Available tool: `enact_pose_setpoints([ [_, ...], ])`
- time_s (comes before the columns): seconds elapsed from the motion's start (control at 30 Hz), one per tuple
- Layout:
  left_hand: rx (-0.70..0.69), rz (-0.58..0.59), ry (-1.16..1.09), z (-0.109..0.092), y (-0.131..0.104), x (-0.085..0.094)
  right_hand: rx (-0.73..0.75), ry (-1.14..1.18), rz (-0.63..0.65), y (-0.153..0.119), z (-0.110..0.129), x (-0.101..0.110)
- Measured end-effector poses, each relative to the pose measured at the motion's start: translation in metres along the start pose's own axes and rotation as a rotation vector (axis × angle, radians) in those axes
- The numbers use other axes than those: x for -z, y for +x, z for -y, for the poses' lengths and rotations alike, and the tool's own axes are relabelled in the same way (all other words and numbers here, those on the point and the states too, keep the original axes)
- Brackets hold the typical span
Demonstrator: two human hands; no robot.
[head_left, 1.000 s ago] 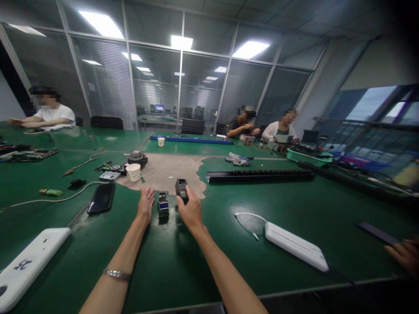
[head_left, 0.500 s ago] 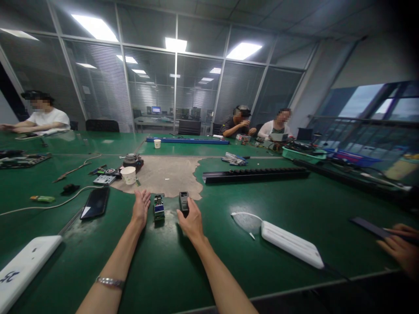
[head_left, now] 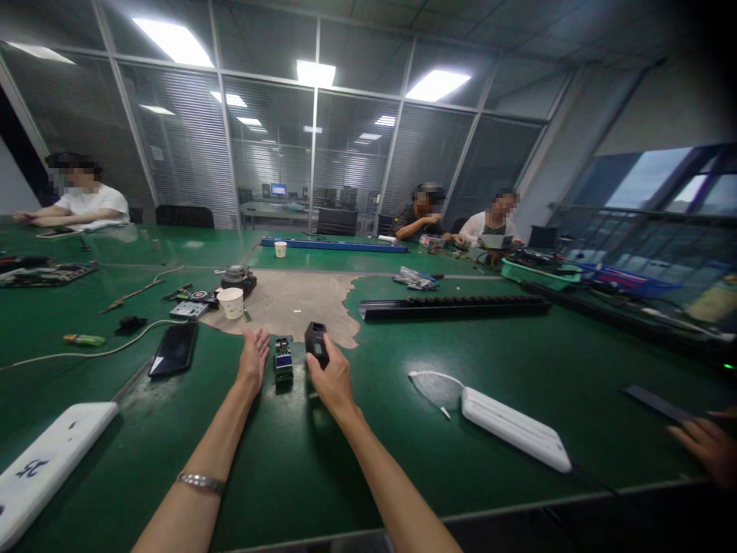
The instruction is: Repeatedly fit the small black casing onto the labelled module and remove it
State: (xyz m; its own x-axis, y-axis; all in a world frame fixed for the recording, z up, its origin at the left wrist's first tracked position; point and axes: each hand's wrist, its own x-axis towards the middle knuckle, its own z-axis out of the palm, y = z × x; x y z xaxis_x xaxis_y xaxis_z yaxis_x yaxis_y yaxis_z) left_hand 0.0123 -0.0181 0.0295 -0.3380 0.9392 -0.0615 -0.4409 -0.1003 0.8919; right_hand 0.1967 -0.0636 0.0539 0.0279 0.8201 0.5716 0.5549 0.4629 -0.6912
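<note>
Between my hands a small circuit board module (head_left: 283, 360) stands on the green table (head_left: 403, 438). My left hand (head_left: 252, 359) rests just left of it, palm turned inward, fingers stretched out and holding nothing. To the module's right, my right hand (head_left: 331, 372) grips a black rectangular housing (head_left: 316, 342) between thumb and fingers. The housing is tilted and looks raised off the table. A paper cup (head_left: 231, 302) stands beyond my left hand.
A phone (head_left: 174, 348) and a white power strip (head_left: 54, 468) lie at left, another white strip (head_left: 512, 426) at right. Behind is a long black rail (head_left: 454, 307). At the right edge is another person's hand (head_left: 705, 444); several people sit across the table.
My right hand has lifted and tilted the black housing, bringing it slightly left toward the module. The other person's hand at right has shifted off the dark flat strip. The view has turned a little.
</note>
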Motion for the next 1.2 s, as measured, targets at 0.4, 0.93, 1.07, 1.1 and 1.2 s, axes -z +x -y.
enact_pose_setpoints([
  [0.4,0.023,-0.020,-0.015,-0.001,0.002,0.002,0.045,-0.039,0.099,0.003,0.040,-0.055],
  [0.93,0.019,-0.009,-0.015,0.001,0.003,0.003,-0.036,-0.295,0.297,-0.020,0.038,-0.060],
  [1.07,0.035,-0.028,-0.008,0.002,0.007,0.003,-0.034,-0.266,0.269,-0.017,0.039,-0.060],
  [1.1,0.037,-0.029,-0.006,0.003,0.007,0.003,-0.038,-0.259,0.272,-0.017,0.039,-0.060],
  [1.2,0.023,-0.012,0.002,0.004,0.007,0.003,-0.065,-0.231,0.278,-0.015,0.040,-0.061],
])
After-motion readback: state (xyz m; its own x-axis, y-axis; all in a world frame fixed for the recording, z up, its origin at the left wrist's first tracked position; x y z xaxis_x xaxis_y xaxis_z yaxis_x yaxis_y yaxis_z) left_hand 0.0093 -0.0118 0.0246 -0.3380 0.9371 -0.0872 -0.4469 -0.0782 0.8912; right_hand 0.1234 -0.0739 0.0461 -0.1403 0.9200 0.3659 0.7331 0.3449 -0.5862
